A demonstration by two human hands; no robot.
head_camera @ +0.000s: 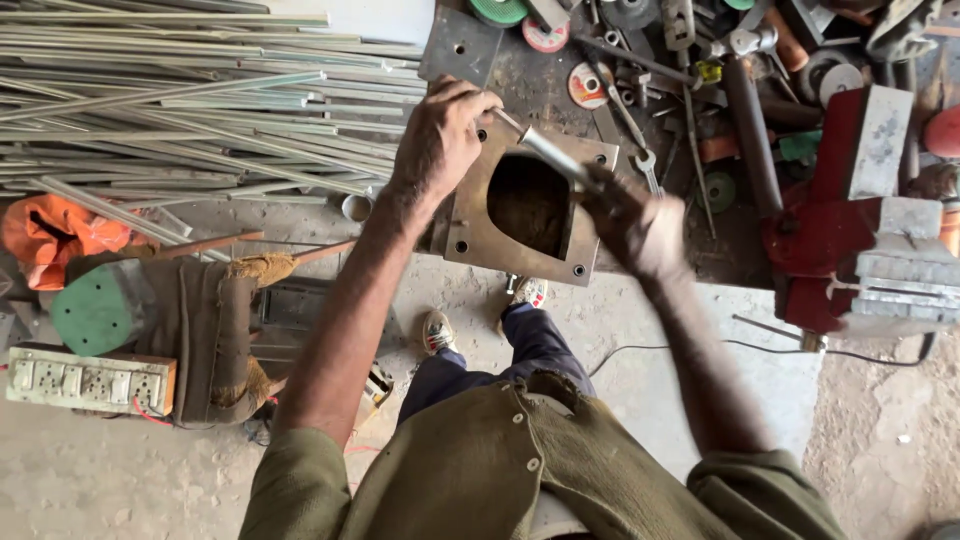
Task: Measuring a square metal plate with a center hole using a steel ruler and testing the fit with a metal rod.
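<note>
A thick square metal plate (470, 235) with a large rounded opening and bolt holes lies at the near edge of a dirty workbench. My left hand (440, 135) grips its far left corner, fingers curled over the edge. My right hand (630, 225), blurred by motion, holds a metal file (545, 150) that slants across the opening toward the plate's upper edge near my left fingers.
A red bench vise (860, 230) stands at the right. Wrenches, grinding discs and other tools (640, 70) clutter the back of the bench. A pile of thin metal rods (180, 100) lies at the left. A stool (190, 330), a socket board (90, 380) and orange cloth (50, 235) are on the floor.
</note>
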